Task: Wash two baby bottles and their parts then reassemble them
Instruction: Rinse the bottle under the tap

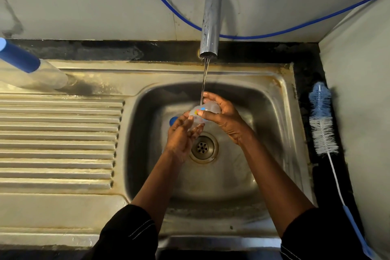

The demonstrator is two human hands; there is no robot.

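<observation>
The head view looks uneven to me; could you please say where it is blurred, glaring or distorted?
In the head view, light is dim and yellowish; the clear bottle, gripped by the right hand and left hand under the tap, is smeared soft; glare patches sit on the sink; wide-angle bending bows the side wall.

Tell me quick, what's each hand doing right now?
Left hand: closed, holding the lower end of the clear bottle.
Right hand: closed, gripping the upper end of the same bottle.
</observation>
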